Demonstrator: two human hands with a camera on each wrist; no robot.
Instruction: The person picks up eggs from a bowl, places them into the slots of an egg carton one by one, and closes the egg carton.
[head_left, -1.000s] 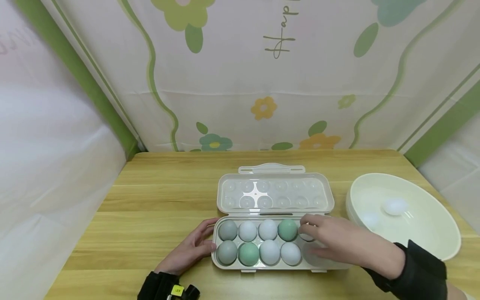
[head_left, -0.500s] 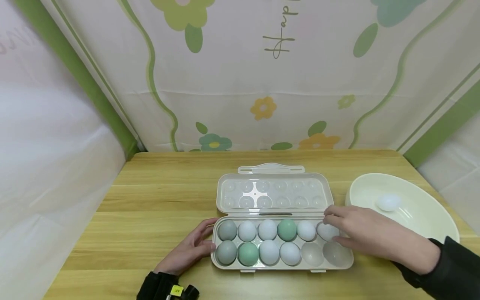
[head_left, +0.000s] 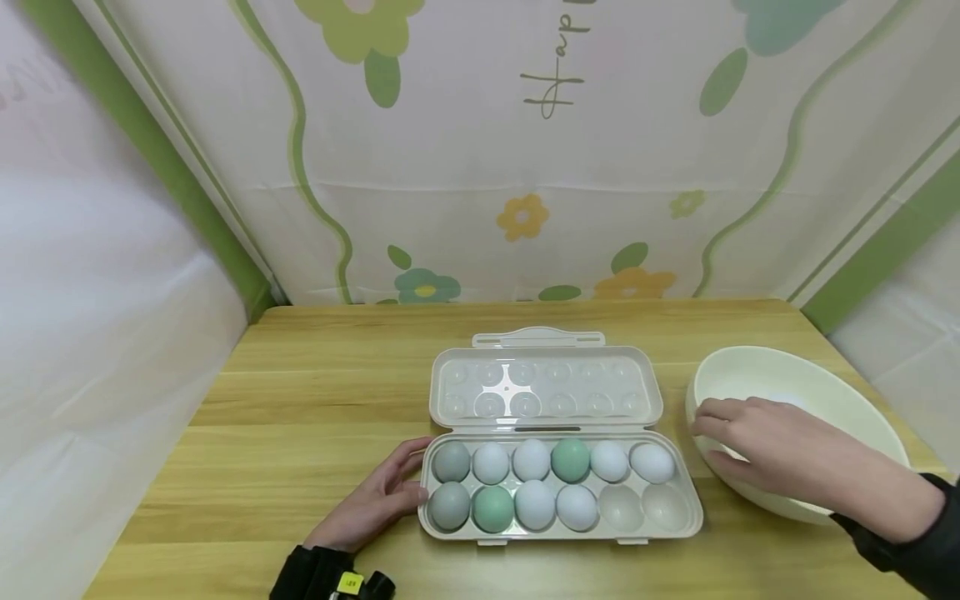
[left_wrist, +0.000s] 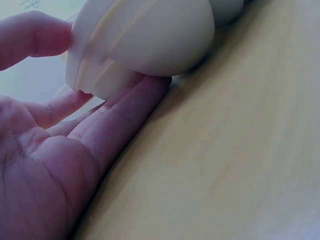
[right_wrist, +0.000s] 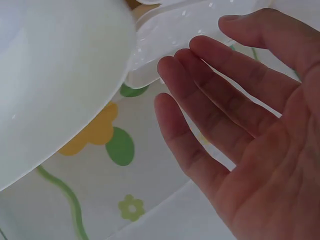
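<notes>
A cream plastic egg carton (head_left: 621, 510) lies with its clear lid (head_left: 546, 387) folded back. White, green and grey-green eggs fill the back row and most of the front row; two front cups at the right are bare. My left hand (head_left: 375, 498) holds the carton's left end, thumb (left_wrist: 37, 40) at the rim and fingers reaching underneath. My right hand (head_left: 780, 446) is over the near left side of a large cream bowl (head_left: 742, 367), fingers spread and holding nothing. A white egg (head_left: 785, 402) in the bowl is mostly hidden behind that hand.
The wooden table (head_left: 322, 400) carries the carton in the middle and the bowl to its right. A flower-printed cloth (head_left: 450, 167) hangs behind the table's back edge, with white cloth sides left and right.
My right hand set a white egg into the back row's right-end cup, let go and moved right over the bowl. The left hand has stayed at the carton's left end.
</notes>
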